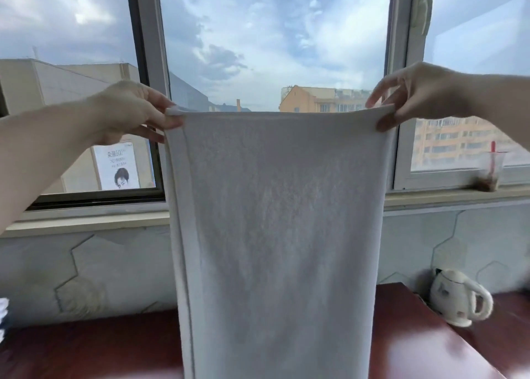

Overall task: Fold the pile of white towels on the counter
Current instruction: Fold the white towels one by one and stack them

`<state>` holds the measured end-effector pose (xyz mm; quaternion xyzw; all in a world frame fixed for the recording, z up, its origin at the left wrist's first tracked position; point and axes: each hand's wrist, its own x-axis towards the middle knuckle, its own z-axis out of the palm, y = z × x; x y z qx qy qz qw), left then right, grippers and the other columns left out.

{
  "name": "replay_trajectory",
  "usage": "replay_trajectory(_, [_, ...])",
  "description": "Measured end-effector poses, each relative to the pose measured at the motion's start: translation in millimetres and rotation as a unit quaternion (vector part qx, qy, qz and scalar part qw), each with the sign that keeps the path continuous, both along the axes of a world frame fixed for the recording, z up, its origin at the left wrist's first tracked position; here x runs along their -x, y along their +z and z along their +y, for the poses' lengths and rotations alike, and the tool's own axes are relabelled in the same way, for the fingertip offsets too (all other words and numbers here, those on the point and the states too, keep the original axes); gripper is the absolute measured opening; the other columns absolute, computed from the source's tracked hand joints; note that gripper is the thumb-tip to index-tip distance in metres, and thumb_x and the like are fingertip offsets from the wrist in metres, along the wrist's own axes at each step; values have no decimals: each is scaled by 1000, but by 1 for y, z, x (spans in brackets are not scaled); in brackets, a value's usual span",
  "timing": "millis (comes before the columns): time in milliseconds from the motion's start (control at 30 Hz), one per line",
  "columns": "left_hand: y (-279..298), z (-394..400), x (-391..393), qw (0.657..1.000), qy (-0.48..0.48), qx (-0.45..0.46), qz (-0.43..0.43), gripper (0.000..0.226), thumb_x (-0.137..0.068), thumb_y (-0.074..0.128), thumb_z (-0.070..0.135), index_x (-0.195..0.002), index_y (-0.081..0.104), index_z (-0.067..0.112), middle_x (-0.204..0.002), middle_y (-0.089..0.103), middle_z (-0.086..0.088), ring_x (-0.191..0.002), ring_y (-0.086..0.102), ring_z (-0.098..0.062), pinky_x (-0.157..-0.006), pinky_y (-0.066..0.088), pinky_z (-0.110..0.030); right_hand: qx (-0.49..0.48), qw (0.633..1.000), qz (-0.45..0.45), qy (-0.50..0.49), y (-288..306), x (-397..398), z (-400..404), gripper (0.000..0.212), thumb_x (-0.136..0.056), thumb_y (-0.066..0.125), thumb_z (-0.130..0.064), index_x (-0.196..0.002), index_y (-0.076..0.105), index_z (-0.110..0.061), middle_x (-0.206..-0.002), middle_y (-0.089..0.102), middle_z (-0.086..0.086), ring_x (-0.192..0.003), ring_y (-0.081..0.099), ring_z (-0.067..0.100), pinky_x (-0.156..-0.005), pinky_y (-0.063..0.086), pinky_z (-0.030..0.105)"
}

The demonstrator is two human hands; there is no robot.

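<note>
While held up before the window (272, 34): towel (281, 221), white, hanging flat and full-length over the counter (415, 344), lower end out of view. Left hand (134, 112): pinching the top left corner. Right hand (415, 91): pinching the top right corner, forefinger raised. At right on the counter: white kettle (459, 298). On the sill (459, 198): plastic cup (490, 175) with red straw. At far left edge: white cloth (3, 312), identity unclear.

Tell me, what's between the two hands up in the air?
The top edge of the white towel stretches between the left hand and right hand; each pinches a top corner. Head view shows it, window behind.
</note>
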<state>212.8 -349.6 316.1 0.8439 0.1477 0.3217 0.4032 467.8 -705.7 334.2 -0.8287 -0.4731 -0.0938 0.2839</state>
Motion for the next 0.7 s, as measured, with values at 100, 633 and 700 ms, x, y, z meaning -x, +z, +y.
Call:
replay_trajectory(100, [-11,-5,-13,1000,5,20,-23,18,-78,70,-2,-94,68,7,-91,71,-10,-79,69,-18,-56,58,-20,-24,989,-136,-50,-8,-18,9,28,-67,88,-7,-90,76,-17,-76,74,-1,-74,67,13,-79,51,28])
replay_trajectory(633, [-113,-111,-93,888,-41,304,-342,26,-65,65,9,-91,70,8,-79,74,-2,-60,68,-9,-49,54,-18,-185,926,-329,-29,42,-156,104,27,-89,55,-15,-108,63,-33,-106,62,9,-99,58,32,-78,41,33])
replay_trajectory(700, [-158,-122,-91,882,-1,316,-351,26,-64,66,7,-90,70,7,-78,74,-4,-60,69,-12,-49,55,-21,-126,947,-296,16,7,-163,130,26,-88,56,-15,-106,64,-33,-104,60,11,-97,58,34,-81,43,34])
